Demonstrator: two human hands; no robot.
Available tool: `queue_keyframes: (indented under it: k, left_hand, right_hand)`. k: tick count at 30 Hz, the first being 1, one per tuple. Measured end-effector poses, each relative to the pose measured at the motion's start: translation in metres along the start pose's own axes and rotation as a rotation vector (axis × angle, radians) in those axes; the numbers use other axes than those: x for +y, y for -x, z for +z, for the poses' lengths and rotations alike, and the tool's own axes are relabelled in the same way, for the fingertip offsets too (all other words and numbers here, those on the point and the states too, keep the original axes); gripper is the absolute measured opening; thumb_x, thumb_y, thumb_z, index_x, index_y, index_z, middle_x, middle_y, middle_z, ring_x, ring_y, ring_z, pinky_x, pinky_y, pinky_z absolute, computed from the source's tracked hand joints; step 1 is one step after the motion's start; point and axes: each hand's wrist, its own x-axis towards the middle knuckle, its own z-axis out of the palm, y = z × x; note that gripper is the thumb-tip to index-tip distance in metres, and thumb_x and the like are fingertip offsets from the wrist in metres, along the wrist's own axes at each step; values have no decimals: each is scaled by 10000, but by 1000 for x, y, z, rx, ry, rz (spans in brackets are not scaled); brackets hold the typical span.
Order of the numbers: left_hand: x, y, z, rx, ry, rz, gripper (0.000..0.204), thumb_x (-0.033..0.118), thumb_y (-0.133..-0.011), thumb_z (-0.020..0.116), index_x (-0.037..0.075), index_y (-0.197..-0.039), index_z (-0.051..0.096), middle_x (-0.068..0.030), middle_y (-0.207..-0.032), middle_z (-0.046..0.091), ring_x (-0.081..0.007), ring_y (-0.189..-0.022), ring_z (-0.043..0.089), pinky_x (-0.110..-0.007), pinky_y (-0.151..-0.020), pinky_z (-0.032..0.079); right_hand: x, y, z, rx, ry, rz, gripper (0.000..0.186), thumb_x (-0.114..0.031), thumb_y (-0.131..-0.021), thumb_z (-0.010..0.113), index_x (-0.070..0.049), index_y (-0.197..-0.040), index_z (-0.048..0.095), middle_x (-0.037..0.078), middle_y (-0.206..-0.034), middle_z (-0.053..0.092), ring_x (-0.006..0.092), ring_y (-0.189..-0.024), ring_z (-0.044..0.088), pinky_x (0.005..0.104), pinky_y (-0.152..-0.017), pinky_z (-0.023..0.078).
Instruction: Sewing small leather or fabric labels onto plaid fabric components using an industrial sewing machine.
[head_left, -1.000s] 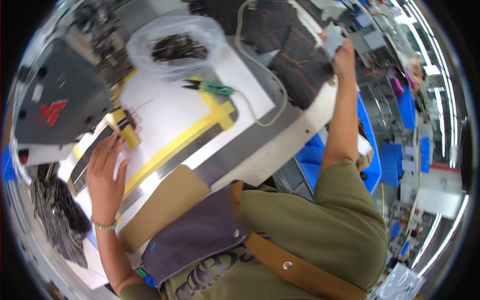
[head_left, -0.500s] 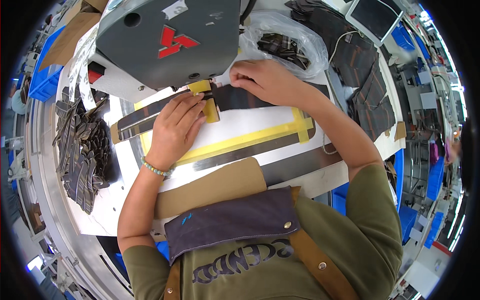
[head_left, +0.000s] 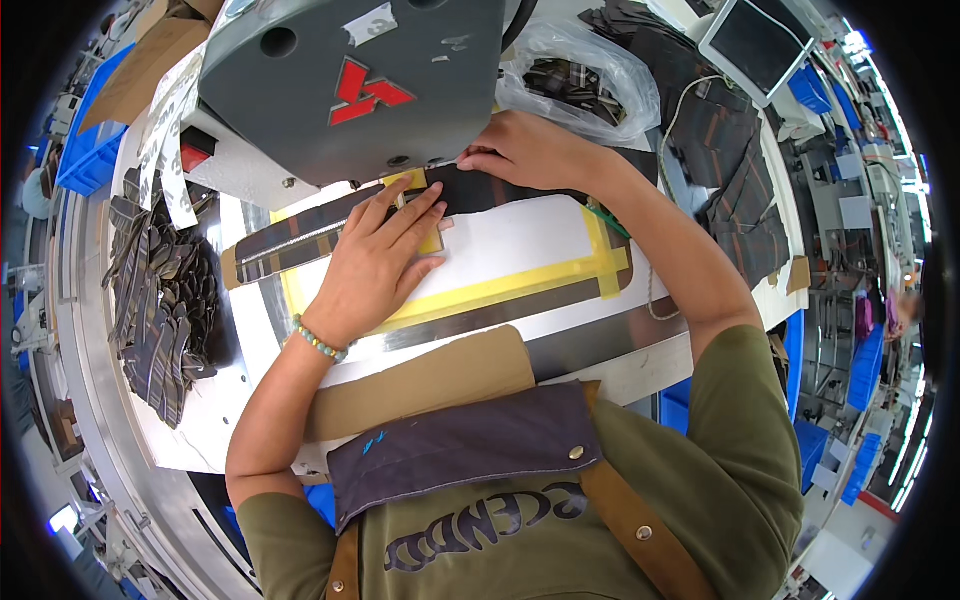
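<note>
A dark striped fabric strip [head_left: 310, 232] lies across the worktable below the front of a grey sewing machine head [head_left: 350, 90]. My left hand [head_left: 380, 250] rests palm down with its fingers spread on the strip, over a yellow tape piece [head_left: 432, 243]. Farther right, dark fabric [head_left: 500, 195] extends under my right hand [head_left: 525, 150]. The right thumb and forefinger are pinched together at the fabric's far edge, close to the machine; what they grip is too small to make out. A thin green thing [head_left: 608, 222] shows beside my right wrist, partly hidden.
Striped fabric pieces [head_left: 165, 300] are heaped at the left. A clear plastic bag [head_left: 625, 95] of scraps stands behind my right hand, with more fabric pieces [head_left: 735, 170] and a screen [head_left: 755, 45] at the right. Yellow tape [head_left: 490, 282] borders a white sheet; brown cardboard [head_left: 425, 380] lies nearer.
My left hand has slid right and its fingers have spread. My right hand has come down to the dark fabric. The green thing now shows beside my right wrist.
</note>
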Motion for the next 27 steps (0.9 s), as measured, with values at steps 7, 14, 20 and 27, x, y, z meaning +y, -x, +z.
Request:
queue_keyframes:
  k: [7,14,20,27]
  left_hand:
    - [3,-4,2,24,38,-35,566,250,-924,823,31,-1427,686,-103,-1603,602,-363,-1549,454,-520,-1227,389]
    - [3,-5,5,58,34,-60,542,223,-884,863,26,-1366,711,-106,-1583,616,-380,-1479,501,-515,-1201,424]
    - [-1,-6,1,63,129,-75,530,182,-868,881,35,-1350,717,-101,-1547,642,-386,-1450,517,-504,-1217,430]
    - [-3,-4,0,26,129,-80,540,181,-865,881,52,-1362,712,-107,-1541,646,-385,-1508,479,-501,-1247,401]
  right_hand:
    - [1,4,7,33,165,-16,157,-228,-1024,688,-78,-1060,718,98,-1064,756,331,-871,721,441,-804,580]
    - [-49,30,26,168,291,-123,246,-130,-958,742,-92,-1201,755,4,-1248,736,248,-1230,648,440,-1039,521]
    - [-30,41,35,62,100,-89,383,-97,-993,722,-114,-1375,730,49,-1529,619,306,-1381,560,463,-1187,462]
    - [-23,37,34,6,110,-147,397,-109,-1007,715,-161,-1400,729,43,-1588,575,315,-1435,521,471,-1243,422]
